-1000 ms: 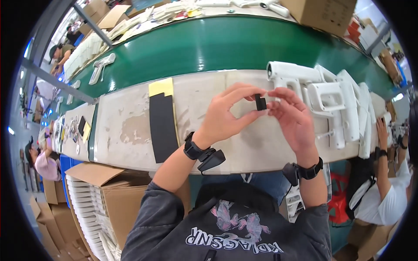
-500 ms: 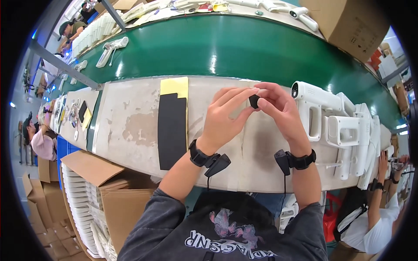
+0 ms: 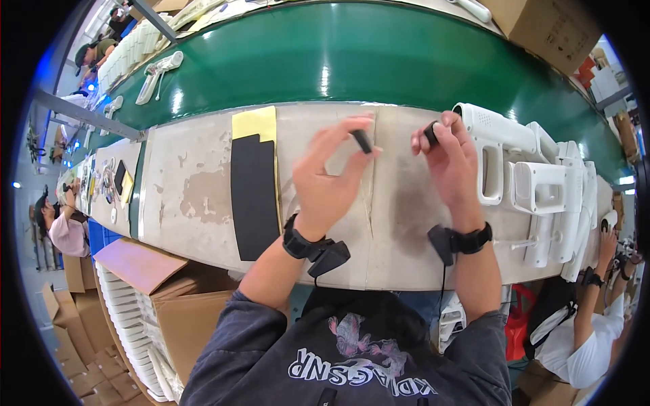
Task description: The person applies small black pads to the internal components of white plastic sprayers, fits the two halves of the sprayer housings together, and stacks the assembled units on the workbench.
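Note:
Between the thumb and fingers of my left hand (image 3: 328, 181) is a small flat black piece (image 3: 362, 141), like foam or rubber. My right hand (image 3: 452, 161) pinches another small black piece (image 3: 431, 134) near its fingertips. The two hands are apart above the worn, light table (image 3: 196, 230). Left of them lies a black sheet (image 3: 254, 203) with a stepped upper edge, on yellow backing paper (image 3: 254, 123). Just right of my right hand is a white plastic housing (image 3: 497, 128) with a round opening at one end.
More white housings with handles (image 3: 542, 186) pile up at the right. A green conveyor belt (image 3: 271, 68) runs behind the table, carrying a white device (image 3: 158, 76). Open cardboard boxes (image 3: 193, 331) stand at lower left. A co-worker's arm (image 3: 588, 298) reaches in at right.
My hands, together at one black piece before, have drawn apart, the left leftward and the right slightly rightward. Each now holds a black piece. The whole view has shifted a little.

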The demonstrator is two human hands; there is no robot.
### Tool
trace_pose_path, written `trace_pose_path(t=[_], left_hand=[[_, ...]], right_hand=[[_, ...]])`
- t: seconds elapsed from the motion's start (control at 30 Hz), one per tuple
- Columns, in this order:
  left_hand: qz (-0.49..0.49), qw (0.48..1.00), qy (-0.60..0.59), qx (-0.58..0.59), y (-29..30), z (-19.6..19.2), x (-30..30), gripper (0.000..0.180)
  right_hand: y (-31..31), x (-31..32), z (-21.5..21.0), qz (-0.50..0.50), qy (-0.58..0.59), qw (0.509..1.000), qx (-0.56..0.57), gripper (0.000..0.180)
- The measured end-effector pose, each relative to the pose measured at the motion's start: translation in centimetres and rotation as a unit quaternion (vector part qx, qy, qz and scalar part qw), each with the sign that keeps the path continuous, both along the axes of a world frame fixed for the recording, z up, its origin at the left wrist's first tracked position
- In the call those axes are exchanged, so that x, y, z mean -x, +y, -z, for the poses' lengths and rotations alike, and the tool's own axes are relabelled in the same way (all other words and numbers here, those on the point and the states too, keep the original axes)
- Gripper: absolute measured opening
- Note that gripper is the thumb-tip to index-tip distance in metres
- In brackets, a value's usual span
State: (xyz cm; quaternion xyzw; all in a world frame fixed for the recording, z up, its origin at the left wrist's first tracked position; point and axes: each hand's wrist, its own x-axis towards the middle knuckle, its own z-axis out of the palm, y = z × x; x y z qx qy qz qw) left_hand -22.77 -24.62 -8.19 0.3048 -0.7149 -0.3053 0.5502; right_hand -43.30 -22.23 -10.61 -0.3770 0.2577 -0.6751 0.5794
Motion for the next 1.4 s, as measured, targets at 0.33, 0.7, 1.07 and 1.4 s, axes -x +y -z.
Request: trace_pose_path(t=[0.33, 0.7, 1.07, 1.4], left_hand=[[0.232, 0.928, 0.16, -0.243, -0.4, 0.5, -0.3, 0.051], [0.257, 0.877, 0.225, -0.339, -0.6, 0.7, -0.2, 0.044], [0.239, 0.859, 0.256, -0.373, -0.4, 1.1, 0.4, 0.04], [0.151, 0.912, 0.182, -0.334, -0.7, 1.3, -0.1, 0.041]], right_hand=[[1.7, -1.6, -3.2, 0.043, 0.216, 0.975, -0.011, 0.051], [1.4, -1.4, -2.3, 0.048, 0.265, 0.961, 0.057, 0.035], [1.2, -1.9, -1.7, 0.084, 0.371, 0.921, 0.087, 0.036], [1.4, -2.6, -2.3, 0.088, 0.458, 0.882, 0.067, 0.036]])
